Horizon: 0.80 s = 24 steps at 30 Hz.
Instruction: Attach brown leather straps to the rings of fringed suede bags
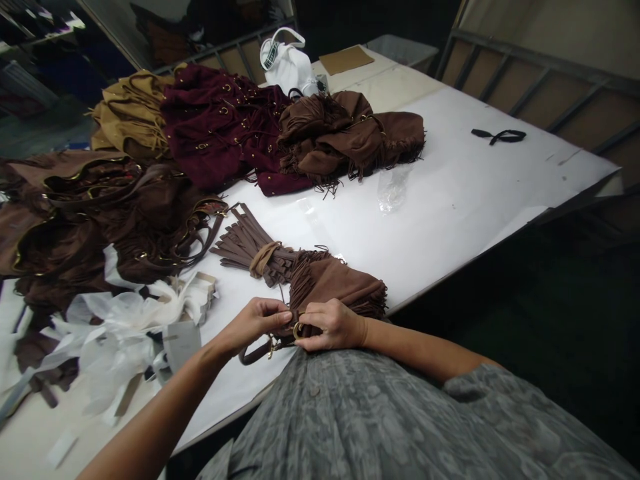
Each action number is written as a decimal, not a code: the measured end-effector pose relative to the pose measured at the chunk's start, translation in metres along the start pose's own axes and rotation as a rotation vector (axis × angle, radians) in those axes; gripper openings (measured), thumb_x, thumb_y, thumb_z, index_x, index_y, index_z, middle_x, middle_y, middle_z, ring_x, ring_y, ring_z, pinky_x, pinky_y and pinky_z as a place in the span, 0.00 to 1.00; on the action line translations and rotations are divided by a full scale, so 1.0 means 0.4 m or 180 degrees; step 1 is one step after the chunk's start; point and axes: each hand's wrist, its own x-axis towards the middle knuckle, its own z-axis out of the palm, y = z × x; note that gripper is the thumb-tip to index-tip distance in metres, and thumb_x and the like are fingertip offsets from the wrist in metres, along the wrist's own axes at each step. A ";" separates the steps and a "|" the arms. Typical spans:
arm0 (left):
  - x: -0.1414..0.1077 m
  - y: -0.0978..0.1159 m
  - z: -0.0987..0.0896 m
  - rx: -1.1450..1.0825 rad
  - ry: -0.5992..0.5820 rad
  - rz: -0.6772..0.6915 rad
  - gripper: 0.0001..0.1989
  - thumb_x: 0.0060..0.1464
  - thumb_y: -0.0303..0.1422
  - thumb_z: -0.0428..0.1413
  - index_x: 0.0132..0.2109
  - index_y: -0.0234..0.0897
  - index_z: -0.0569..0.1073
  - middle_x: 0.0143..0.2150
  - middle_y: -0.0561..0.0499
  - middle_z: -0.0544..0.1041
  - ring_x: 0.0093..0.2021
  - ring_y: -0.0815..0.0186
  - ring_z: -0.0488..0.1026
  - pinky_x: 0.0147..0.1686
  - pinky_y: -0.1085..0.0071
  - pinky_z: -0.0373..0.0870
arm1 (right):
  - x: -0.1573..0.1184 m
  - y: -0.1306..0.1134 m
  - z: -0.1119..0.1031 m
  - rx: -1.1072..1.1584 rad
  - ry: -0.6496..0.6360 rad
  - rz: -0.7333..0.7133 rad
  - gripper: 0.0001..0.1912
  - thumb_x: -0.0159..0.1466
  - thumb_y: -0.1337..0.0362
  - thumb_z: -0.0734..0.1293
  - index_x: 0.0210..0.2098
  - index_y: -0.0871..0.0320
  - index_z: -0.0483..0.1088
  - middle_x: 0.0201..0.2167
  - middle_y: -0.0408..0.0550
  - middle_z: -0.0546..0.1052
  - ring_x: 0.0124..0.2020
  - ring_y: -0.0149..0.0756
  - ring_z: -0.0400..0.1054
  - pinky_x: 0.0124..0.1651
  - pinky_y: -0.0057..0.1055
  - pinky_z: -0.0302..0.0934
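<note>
Brown and fringed, the bag (345, 283) lay at the near edge of the white table (450, 200), just before the person's grey shirt (325, 407). On its strap (295, 316) the left hand (263, 319) pinched with finger and thumb, and the right hand (330, 325), close beside it, was clamped next to a gold ring (297, 331). Just beside the bag lay a bundle of brown strips (237, 243), tied with a tan band (264, 259). To the left, white tissue (90, 313) was heaped near other brown bags (135, 217). Farther back, a burgundy pile (210, 127) rested beside a mustard pile (130, 110).
</note>
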 end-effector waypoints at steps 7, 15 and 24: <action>0.010 -0.058 -0.002 -0.0361 -0.0261 -0.0255 0.19 0.43 0.44 0.66 0.27 0.30 0.76 0.19 0.53 0.68 0.19 0.74 0.57 0.21 0.77 0.49 | 0.005 0.005 0.001 0.0389 -0.0153 0.0051 0.15 0.60 0.55 0.68 0.29 0.62 0.70 0.23 0.43 0.69 0.22 0.27 0.63 0.25 0.23 0.59; 0.016 -0.052 -0.023 -0.0144 -0.0346 -0.0201 0.18 0.44 0.43 0.66 0.29 0.30 0.78 0.23 0.49 0.73 0.23 0.69 0.64 0.25 0.74 0.57 | 0.011 -0.001 -0.004 0.0650 -0.0428 0.0146 0.14 0.59 0.56 0.71 0.32 0.62 0.72 0.25 0.45 0.72 0.25 0.27 0.66 0.28 0.22 0.62; 0.029 -0.048 -0.043 0.0474 -0.0649 0.0067 0.14 0.50 0.41 0.63 0.31 0.31 0.80 0.25 0.47 0.75 0.25 0.67 0.65 0.26 0.74 0.58 | 0.019 0.000 -0.010 0.1202 -0.0593 0.0279 0.14 0.57 0.57 0.72 0.30 0.64 0.73 0.25 0.44 0.72 0.25 0.26 0.66 0.30 0.21 0.61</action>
